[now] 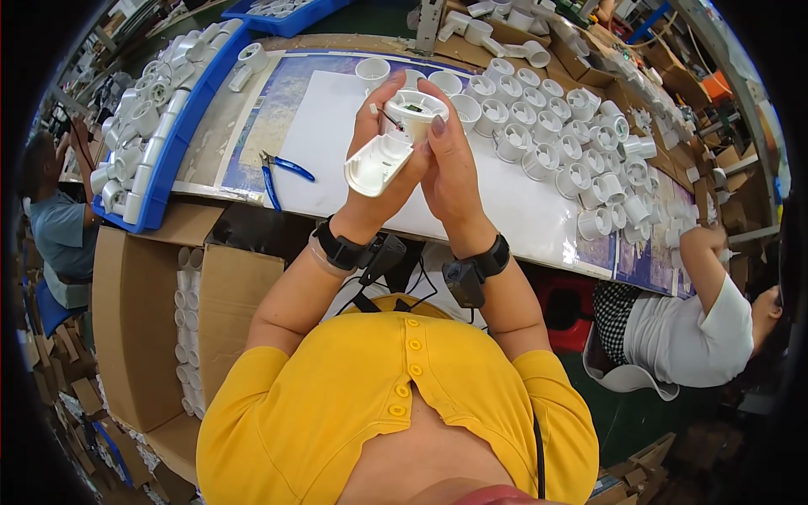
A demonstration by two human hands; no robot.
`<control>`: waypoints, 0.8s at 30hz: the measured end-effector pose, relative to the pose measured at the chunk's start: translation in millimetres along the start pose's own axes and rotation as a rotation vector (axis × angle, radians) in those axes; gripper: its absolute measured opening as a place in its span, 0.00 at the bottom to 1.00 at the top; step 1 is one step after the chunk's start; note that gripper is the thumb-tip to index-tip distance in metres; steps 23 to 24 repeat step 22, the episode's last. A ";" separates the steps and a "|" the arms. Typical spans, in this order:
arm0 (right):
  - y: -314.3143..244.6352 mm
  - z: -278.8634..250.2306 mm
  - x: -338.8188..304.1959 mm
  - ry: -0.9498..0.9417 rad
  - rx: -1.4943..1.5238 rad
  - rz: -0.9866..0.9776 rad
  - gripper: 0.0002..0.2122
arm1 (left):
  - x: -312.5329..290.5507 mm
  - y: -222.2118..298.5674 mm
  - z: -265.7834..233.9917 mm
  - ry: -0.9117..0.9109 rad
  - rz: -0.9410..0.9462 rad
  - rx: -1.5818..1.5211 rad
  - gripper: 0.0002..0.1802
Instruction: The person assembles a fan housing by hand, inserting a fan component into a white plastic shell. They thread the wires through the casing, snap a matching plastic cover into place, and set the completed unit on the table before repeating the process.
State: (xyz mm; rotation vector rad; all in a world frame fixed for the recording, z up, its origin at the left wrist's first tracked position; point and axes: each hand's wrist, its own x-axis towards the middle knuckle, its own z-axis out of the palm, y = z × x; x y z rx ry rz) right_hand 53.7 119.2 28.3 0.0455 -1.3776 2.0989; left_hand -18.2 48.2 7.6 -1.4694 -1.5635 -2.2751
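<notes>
Both my hands hold one white plastic housing (411, 108) above the table. It has a round cup-like body with a small green circuit board inside and a trough-shaped arm (375, 167) sticking out toward me. Thin dark and red wires with a small white plug hang at its left side. My left hand (370, 139) wraps the left side and the arm. My right hand (452, 160) grips the right side, its thumb at the rim. Blue-handled cutting pliers (282, 172) lie on the table left of my hands. A few white cups (373, 71) stand just behind them.
Many white cup-shaped parts (547, 126) crowd the table's right half. A blue tray (168, 143) full of white parts stands at the left. Below it, an open cardboard box (126, 337) holds white cylinders. One co-worker (699, 324) sits at the right, another (63, 210) at the far left.
</notes>
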 end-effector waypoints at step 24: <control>-4.2 5.1 0.1 -0.066 0.084 -0.136 0.20 | 2.4 7.3 2.5 0.013 -0.212 -0.782 0.23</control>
